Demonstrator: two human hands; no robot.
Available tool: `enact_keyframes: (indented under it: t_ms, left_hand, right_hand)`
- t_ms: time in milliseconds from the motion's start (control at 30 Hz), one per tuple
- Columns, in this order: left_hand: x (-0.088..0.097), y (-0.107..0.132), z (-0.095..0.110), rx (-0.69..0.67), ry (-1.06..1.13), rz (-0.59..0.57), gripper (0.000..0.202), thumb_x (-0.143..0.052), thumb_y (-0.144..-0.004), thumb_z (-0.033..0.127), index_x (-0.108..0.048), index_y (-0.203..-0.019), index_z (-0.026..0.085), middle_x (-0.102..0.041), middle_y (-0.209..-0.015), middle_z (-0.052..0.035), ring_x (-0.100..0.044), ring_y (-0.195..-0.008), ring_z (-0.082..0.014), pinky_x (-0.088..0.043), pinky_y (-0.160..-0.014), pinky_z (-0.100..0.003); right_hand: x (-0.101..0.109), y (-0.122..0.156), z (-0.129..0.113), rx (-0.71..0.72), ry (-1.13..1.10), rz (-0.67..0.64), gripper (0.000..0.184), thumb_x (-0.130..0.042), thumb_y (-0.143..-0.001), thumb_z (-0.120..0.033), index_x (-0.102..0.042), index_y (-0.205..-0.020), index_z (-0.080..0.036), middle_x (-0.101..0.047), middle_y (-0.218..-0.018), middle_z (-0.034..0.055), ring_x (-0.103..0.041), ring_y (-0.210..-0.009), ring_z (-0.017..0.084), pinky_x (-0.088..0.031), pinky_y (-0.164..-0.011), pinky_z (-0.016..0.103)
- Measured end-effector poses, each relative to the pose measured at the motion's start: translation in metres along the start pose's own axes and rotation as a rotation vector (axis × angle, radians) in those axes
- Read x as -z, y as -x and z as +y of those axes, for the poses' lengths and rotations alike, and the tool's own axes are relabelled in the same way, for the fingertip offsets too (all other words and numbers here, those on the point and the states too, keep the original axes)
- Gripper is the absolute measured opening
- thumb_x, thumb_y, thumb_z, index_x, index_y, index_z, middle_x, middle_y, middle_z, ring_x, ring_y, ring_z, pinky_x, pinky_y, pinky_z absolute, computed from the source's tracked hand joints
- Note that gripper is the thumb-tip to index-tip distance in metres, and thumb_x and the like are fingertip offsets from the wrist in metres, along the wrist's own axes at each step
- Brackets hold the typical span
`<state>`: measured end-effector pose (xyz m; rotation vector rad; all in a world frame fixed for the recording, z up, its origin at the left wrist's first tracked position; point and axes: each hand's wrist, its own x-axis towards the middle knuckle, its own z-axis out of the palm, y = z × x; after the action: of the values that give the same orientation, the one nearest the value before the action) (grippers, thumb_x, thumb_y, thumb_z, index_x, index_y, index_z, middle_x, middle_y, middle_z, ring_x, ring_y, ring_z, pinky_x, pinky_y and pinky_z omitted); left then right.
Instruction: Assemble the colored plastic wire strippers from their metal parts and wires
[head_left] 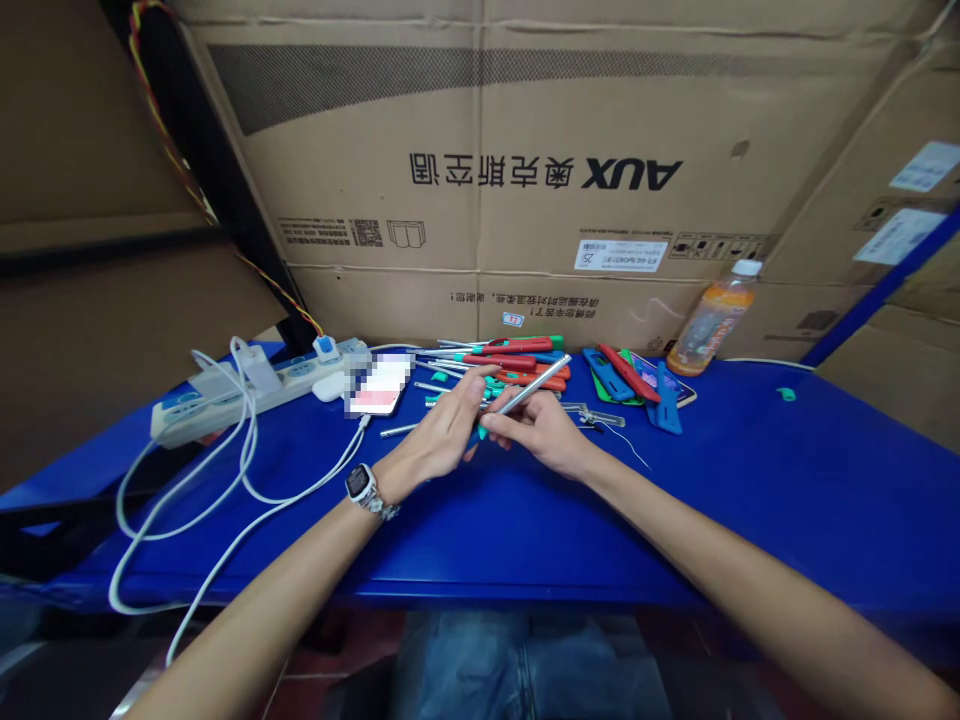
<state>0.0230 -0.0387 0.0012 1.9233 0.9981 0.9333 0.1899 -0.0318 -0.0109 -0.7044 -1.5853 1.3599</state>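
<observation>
My right hand (pixel 547 432) is closed around a silver metal tube (pixel 536 384), which slants up to the right. A small green piece (pixel 482 432) shows at the tube's lower end, between my hands. My left hand (pixel 448 428) is curled against that end. Its fingertips are mostly hidden, and what it grips cannot be made out. Just beyond my hands lies a pile of lighter-like pieces with red handles (pixel 517 362), orange handles (pixel 551 382) and thin metal tubes. A loose metal tube (pixel 397 431) lies beside my left hand.
Flat blue covers (pixel 664 402) and a red one (pixel 630 374) overlap a phone (pixel 684 393) at right. Behind stands an orange drink bottle (pixel 711 325). A power strip (pixel 292 378), white cables (pixel 251 440) and another phone (pixel 386 385) occupy the left. Cardboard (pixel 360 110) walls the back.
</observation>
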Motion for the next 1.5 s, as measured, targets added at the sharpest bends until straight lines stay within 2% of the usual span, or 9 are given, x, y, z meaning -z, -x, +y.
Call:
enact_keyframes:
  t_ms: [100, 200, 333, 433, 567, 733, 933, 1300, 1500]
  left_hand:
    - [-0.003, 0.001, -0.001, 0.006, 0.047, 0.044, 0.060, -0.024, -0.100, 0.060, -0.039, -0.142, 0.019, -0.057, -0.057, 0.0027, -0.050, -0.041, -0.0127, -0.039, -0.041, -0.021]
    - [0.003, 0.001, -0.002, -0.036, 0.138, -0.043, 0.061, -0.047, -0.096, 0.051, -0.031, -0.147, 0.022, -0.066, -0.076, -0.0014, -0.061, -0.061, -0.0155, -0.048, -0.054, -0.024]
    - [0.022, 0.003, -0.004, -0.031, 0.057, -0.222, 0.047, -0.064, -0.087, 0.040, -0.055, -0.128, 0.019, -0.068, -0.106, -0.0097, -0.064, -0.098, -0.0217, -0.052, -0.082, -0.031]
    - [0.031, 0.004, -0.006, 0.034, -0.013, -0.326, 0.036, -0.060, -0.089, 0.044, -0.060, -0.114, 0.017, -0.069, -0.090, -0.0054, -0.065, -0.076, -0.0177, -0.052, -0.072, -0.030]
    - [0.022, 0.007, -0.011, 0.028, -0.093, -0.222, 0.037, -0.061, -0.088, 0.048, -0.046, -0.108, 0.021, -0.064, -0.101, -0.0045, -0.059, -0.050, -0.0108, -0.045, -0.048, -0.024]
    - [0.008, 0.009, -0.011, -0.184, -0.455, -0.088, 0.023, -0.050, -0.096, 0.044, -0.042, -0.095, 0.023, -0.059, -0.081, -0.0007, -0.059, -0.068, -0.0183, -0.039, -0.058, -0.026]
    - [0.005, 0.009, -0.009, -0.162, -0.541, -0.061, 0.017, -0.049, -0.096, 0.035, -0.037, -0.093, 0.023, -0.055, -0.077, 0.0004, -0.054, -0.064, -0.0185, -0.029, -0.057, -0.027]
    - [-0.007, 0.009, -0.011, -0.155, -0.364, 0.002, 0.017, -0.056, -0.093, 0.033, -0.042, -0.097, 0.023, -0.060, -0.081, 0.0002, -0.059, -0.069, -0.0178, -0.036, -0.059, -0.026]
    - [-0.023, -0.012, -0.002, -0.008, 0.251, 0.075, 0.031, -0.053, -0.094, 0.046, -0.044, -0.113, 0.023, -0.056, -0.071, 0.0061, -0.050, -0.044, -0.0089, -0.039, -0.046, -0.021]
  right_hand:
    - [0.003, 0.000, 0.001, -0.012, 0.030, 0.031, 0.038, -0.082, -0.068, -0.047, -0.059, -0.072, -0.017, -0.061, -0.057, -0.0031, -0.053, -0.047, 0.009, -0.045, -0.048, 0.023]
    - [0.007, 0.000, 0.003, -0.015, 0.034, 0.116, 0.041, -0.080, -0.068, -0.051, -0.057, -0.070, -0.017, -0.060, -0.056, -0.0027, -0.053, -0.046, 0.009, -0.043, -0.045, 0.022]
    - [0.014, 0.000, 0.003, -0.009, 0.006, 0.220, 0.043, -0.079, -0.069, -0.054, -0.055, -0.071, -0.018, -0.059, -0.055, -0.0034, -0.052, -0.046, 0.008, -0.042, -0.044, 0.021]
    - [0.015, 0.001, 0.001, 0.005, -0.015, 0.249, 0.044, -0.078, -0.069, -0.055, -0.054, -0.071, -0.019, -0.059, -0.054, -0.0043, -0.051, -0.044, 0.008, -0.039, -0.043, 0.020]
    - [0.012, 0.003, 0.000, 0.008, 0.035, 0.266, 0.044, -0.078, -0.069, -0.055, -0.052, -0.067, -0.019, -0.057, -0.051, -0.0043, -0.048, -0.042, 0.007, -0.038, -0.041, 0.021]
    - [0.010, 0.005, 0.005, -0.013, 0.073, 0.310, 0.044, -0.081, -0.066, -0.053, -0.052, -0.066, -0.019, -0.056, -0.050, -0.0041, -0.047, -0.041, 0.008, -0.038, -0.040, 0.022]
    - [0.009, 0.004, 0.006, 0.030, 0.101, 0.301, 0.043, -0.077, -0.071, -0.054, -0.050, -0.066, -0.020, -0.055, -0.051, -0.0043, -0.046, -0.044, 0.008, -0.037, -0.044, 0.022]
    - [0.006, 0.000, 0.008, 0.014, 0.125, 0.230, 0.049, -0.074, -0.071, -0.061, -0.048, -0.065, -0.021, -0.050, -0.051, -0.0052, -0.044, -0.045, 0.009, -0.034, -0.044, 0.024]
    - [0.008, 0.005, 0.006, 0.019, 0.046, 0.274, 0.046, -0.072, -0.074, -0.061, -0.050, -0.078, -0.021, -0.055, -0.063, -0.0047, -0.041, -0.046, 0.007, -0.033, -0.044, 0.022]
